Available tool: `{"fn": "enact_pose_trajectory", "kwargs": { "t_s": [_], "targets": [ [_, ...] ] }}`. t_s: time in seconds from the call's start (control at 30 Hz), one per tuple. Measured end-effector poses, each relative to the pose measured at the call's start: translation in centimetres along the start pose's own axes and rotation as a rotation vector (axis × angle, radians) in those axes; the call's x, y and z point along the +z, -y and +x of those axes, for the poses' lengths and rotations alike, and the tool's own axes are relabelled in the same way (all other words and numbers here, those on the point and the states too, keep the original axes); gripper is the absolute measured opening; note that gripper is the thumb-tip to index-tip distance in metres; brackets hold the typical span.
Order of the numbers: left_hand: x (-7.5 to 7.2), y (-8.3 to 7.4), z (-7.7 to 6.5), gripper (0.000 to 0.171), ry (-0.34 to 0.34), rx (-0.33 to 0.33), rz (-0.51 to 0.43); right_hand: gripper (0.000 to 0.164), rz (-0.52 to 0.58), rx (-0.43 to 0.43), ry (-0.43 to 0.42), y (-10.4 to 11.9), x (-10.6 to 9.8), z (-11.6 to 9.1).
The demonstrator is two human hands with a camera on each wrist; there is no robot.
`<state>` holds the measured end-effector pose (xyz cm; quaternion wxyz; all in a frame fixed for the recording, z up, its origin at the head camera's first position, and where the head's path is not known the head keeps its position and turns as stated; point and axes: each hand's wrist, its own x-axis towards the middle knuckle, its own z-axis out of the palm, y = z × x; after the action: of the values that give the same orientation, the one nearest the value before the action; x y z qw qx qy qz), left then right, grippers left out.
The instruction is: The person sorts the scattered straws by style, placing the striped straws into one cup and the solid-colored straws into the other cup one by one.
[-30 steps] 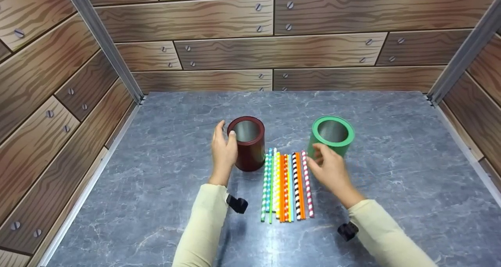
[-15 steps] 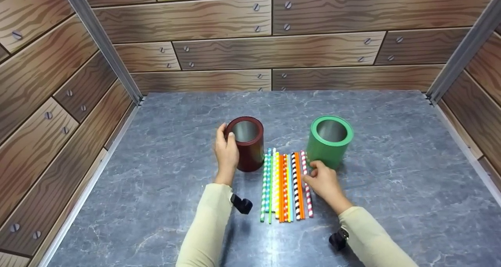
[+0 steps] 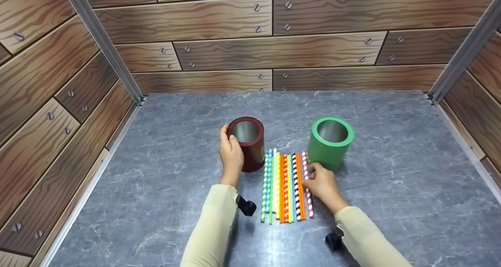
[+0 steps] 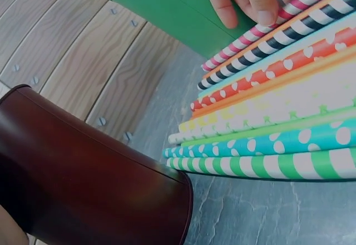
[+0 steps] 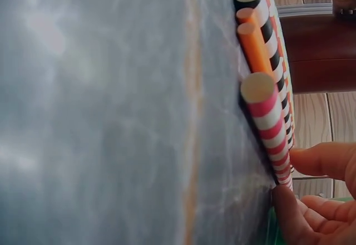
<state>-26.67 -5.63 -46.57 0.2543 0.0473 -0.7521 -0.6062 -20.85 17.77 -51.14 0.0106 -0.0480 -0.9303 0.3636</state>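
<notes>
A dark red, open-topped cylindrical holder (image 3: 253, 157) stands upright at centre left in the head view. My left hand (image 3: 231, 153) holds its left side, thumb toward the front and fingers going behind. To the right of the holder, a row of paper straws (image 3: 282, 188) in stripes, dots and plain colours lies on the table. The rightmost is a pink-and-white striped straw (image 5: 268, 125). My right hand (image 3: 323, 183) pinches that straw near its middle between thumb and fingers, as the right wrist view shows.
A green open-topped cylindrical holder (image 3: 327, 153) stands upright just beyond my right hand. Grey marbled tabletop (image 3: 164, 141) spreads around everything. Wood-patterned panels (image 3: 219, 20) wall in the back and both sides.
My right hand has come down from in front of the green holder to the pink-and-white straw and closed its fingers on it. The left hand has shifted slightly right against the dark red holder.
</notes>
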Motion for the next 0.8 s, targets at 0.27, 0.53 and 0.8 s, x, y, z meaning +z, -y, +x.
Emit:
{"fn": "enact_pose_trajectory", "kwargs": {
  "t_s": [0.27,0.53,0.8],
  "targets": [
    [0.18,0.51,-0.01,0.042,-0.004,0.012,0.015,0.041,-0.052,-0.009,0.009,0.08,0.32,0.31],
    [0.43,0.50,0.00,0.043,0.002,0.013,0.001,0.040,-0.126,0.014,0.020,0.33,0.23,0.40],
    [0.49,0.39,0.03,0.043,0.000,-0.010,0.022,0.037,-0.132,0.047,0.040,0.75,0.24,0.62]
  ]
}}
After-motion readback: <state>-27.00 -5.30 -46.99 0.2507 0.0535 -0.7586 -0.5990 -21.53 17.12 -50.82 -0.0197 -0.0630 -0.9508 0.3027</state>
